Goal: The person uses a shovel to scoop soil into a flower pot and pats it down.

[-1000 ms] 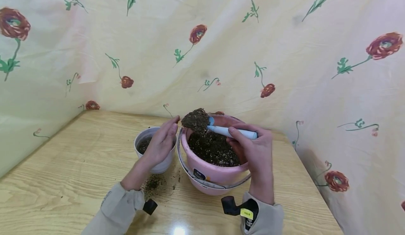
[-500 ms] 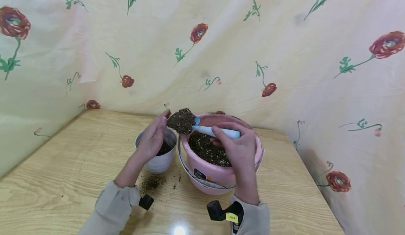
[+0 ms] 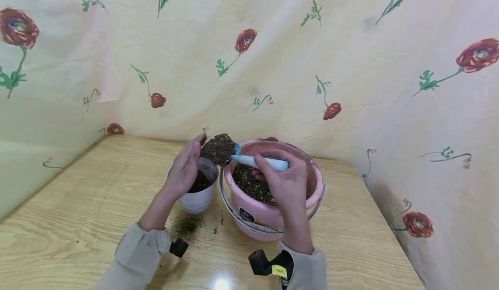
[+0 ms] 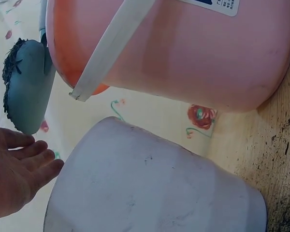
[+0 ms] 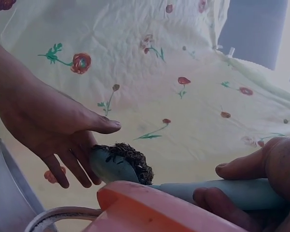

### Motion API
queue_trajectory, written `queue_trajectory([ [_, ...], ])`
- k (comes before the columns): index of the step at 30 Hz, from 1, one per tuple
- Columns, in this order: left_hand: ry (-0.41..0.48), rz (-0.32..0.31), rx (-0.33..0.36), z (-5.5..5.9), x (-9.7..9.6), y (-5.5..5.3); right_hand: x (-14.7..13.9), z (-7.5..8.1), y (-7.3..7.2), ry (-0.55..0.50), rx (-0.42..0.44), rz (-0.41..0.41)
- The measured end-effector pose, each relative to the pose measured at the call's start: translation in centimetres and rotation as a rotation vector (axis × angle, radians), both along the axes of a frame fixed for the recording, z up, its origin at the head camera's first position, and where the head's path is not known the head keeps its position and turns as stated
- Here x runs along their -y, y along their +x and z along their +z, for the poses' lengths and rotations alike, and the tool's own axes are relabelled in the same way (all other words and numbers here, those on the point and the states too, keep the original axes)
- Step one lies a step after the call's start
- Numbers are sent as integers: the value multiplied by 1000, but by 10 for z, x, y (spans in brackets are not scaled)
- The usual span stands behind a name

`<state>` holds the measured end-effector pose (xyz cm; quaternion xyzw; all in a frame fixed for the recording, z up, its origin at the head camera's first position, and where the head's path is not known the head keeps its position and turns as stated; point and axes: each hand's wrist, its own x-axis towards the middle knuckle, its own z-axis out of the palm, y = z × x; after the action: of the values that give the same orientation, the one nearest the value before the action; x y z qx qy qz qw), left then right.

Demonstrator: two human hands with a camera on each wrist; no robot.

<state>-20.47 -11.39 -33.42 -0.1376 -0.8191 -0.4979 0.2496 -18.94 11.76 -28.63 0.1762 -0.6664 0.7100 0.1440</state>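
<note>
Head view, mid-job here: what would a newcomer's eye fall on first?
Probably the dark soil heaped on the blue trowel, which the right hand holds by the left rim of the pink bucket. Next, the left hand, fingers extended beside the soil, above the white pot left of the bucket. Behind, red flowers stand out on the cream cloth.

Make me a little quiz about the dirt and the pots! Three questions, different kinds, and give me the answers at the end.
1. Which hand holds the blue trowel?
2. True or false: the blue trowel carries a heap of soil.
3. In the head view, the white pot stands:
a) left of the pink bucket
b) right of the pink bucket
c) inside the pink bucket

Key:
1. The right hand.
2. True.
3. a
</note>
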Motion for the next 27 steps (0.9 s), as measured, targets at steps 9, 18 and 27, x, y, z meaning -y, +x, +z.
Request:
queue_trajectory([
  [9,19,16,-19,0,5,0,10,-1,6,38,-30,-3],
  [18,22,15,-14,1,6,2,24,-4,8,98,-104,-55],
  [27,21,20,-19,1,8,1,31,-6,8,181,-171,-151],
])
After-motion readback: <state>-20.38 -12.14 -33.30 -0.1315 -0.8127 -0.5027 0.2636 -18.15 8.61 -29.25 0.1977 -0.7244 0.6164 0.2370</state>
